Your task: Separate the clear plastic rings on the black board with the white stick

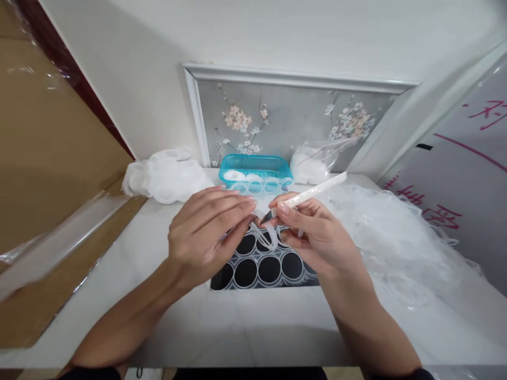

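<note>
Between the fingers of my right hand (pixel 312 227) is a white-handled knife (pixel 317 190), its short dark blade angled down to the left. My left hand (pixel 209 227) pinches a clump of translucent white plastic rings (pixel 271 237) near the blade tip. Whether the blade touches the rings is hard to tell. Below both hands lies a translucent sheet of joined rings (pixel 257 258), with black showing through its round openings. More of the ring sheet rises behind my fingers, in front of a blue plastic basket (pixel 257 161).
White round pieces (pixel 234 175) sit in the basket. A large heap of translucent rings (pixel 396 237) covers the table's right side. White bundled material (pixel 170 174) lies at the back left, a clear bag (pixel 317 161) at the back right. Cardboard (pixel 51 184) stands on the left.
</note>
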Tool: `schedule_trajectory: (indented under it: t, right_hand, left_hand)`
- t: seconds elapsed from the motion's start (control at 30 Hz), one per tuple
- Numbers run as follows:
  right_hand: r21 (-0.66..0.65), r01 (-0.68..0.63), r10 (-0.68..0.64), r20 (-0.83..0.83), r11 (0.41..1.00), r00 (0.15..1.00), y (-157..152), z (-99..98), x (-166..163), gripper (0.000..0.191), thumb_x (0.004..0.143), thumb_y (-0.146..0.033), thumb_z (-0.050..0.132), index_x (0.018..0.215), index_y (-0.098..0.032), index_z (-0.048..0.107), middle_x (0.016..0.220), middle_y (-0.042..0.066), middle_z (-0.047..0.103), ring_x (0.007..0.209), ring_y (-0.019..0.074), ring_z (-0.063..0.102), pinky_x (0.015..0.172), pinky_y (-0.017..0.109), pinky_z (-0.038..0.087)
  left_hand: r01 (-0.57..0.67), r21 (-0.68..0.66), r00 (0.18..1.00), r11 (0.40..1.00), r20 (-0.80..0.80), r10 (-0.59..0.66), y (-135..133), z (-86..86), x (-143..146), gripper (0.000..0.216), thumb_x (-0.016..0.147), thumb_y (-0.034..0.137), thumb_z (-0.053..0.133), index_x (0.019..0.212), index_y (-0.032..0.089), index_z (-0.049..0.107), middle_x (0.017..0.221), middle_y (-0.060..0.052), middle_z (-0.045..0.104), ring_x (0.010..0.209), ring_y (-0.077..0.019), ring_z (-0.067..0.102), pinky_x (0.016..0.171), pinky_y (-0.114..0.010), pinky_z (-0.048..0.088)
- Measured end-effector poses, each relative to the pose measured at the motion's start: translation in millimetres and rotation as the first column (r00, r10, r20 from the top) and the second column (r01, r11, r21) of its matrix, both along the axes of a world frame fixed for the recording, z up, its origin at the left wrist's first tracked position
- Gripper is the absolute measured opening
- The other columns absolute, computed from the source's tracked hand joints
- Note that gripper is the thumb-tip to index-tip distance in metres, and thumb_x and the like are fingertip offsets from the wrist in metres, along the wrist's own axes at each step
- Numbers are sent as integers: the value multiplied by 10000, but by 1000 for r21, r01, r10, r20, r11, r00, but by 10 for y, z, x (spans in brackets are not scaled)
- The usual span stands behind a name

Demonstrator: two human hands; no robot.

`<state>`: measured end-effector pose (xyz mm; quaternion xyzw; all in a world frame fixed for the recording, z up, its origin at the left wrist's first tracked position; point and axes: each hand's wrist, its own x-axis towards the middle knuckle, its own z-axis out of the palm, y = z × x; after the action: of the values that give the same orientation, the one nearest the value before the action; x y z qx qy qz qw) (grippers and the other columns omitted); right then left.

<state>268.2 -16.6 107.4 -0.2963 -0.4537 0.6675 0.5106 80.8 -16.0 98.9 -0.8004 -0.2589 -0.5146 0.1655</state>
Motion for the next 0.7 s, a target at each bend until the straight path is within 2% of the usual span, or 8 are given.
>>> schedule_trajectory:
  t: [0.1,0.23,0.33,0.4,0.47,0.57,0.63,0.7]
  right_hand:
    - [-20,-14,14,13,1000,1000,-30,-23,8,207,699,-387,827,750,-223,711,658,7,646,608,135,655,353,182,123]
    - [-39,-65,65,-8,997,998,-43,-76,14,208,727,-390,814,774,-223,700,697,1,655,636,139,674,367,175,161]
    - [-73,-193,189,-61,978,980,-44,-93,18,202,755,-401,797,798,-232,694,653,-4,635,641,148,683,368,169,175]
    - [-86,-287,280,-85,954,956,-47,-88,22,199,765,-410,787,814,-238,698,673,7,650,640,146,674,354,167,167]
    - [-82,-341,335,-78,937,939,-53,-80,21,192,771,-409,781,806,-236,705,751,26,685,656,139,659,346,165,177]
    - [-67,-410,406,-65,910,912,-61,-83,6,184,774,-396,783,776,-227,711,835,38,699,694,139,652,349,165,201]
    - [-49,-469,466,-68,882,882,-58,-107,-13,186,779,-397,784,780,-223,720,805,37,684,677,135,647,346,166,201]
    - [-12,-525,523,-60,851,850,-47,-147,-33,173,802,-392,771,803,-223,736,720,16,652,546,91,571,341,170,203]
  left_hand:
    - [-19,19,999,1000,-42,20,11,-4,-10,245,850,102,696,1048,245,684,979,2,774,923,-206,731,890,-428,588]
    - [12,-56,998,998,-66,-16,35,2,23,122,875,150,686,963,235,690,903,9,776,862,-182,733,915,-413,570]
    - [81,-157,995,984,-45,-89,59,16,49,54,894,173,671,876,218,696,822,11,769,791,-162,725,886,-369,564]
    - [145,-255,987,956,-25,-157,81,18,50,103,918,222,649,832,211,706,764,10,760,738,-158,715,837,-345,563]
    - [200,-424,976,883,6,-218,110,11,38,186,946,300,611,829,210,726,776,-5,763,736,-165,715,778,-328,566]
    - [286,-690,945,665,89,-315,164,-16,7,267,954,413,569,1001,218,746,955,-48,774,880,-208,731,746,-322,581]
    - [340,-777,917,529,147,-372,202,-45,-8,307,912,406,627,1149,231,711,1037,-55,765,952,-227,726,759,-322,594]
    - [383,-816,885,433,191,-424,232,-82,-7,349,854,313,697,1196,242,687,1033,-37,766,933,-214,728,747,-302,601]
